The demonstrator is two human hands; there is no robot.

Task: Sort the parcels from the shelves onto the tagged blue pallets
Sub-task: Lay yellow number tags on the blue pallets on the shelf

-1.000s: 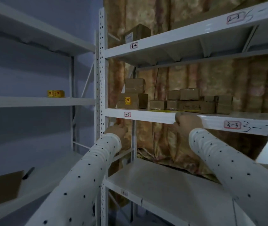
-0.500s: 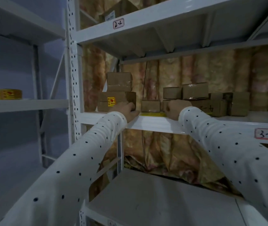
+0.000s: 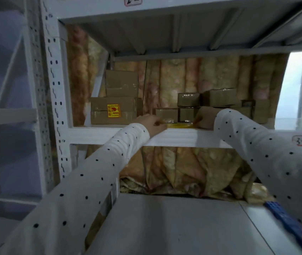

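Your left hand (image 3: 151, 124) and right hand (image 3: 204, 119) apparently pinch the flat yellow parcel (image 3: 180, 124) at its ends. Small boxes (image 3: 166, 115) directly behind it may topple if it snags them.

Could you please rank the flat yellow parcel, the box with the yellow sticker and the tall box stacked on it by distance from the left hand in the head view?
1. Flat yellow parcel, at the left hand, to its right.
2. Box with the yellow sticker, to the left.
3. Tall box, up on that box.

A patterned golden curtain (image 3: 192, 80) is hanging behind the white metal rack (image 3: 54, 89); pale daylight is coming through a window (image 3: 301, 89) at right.
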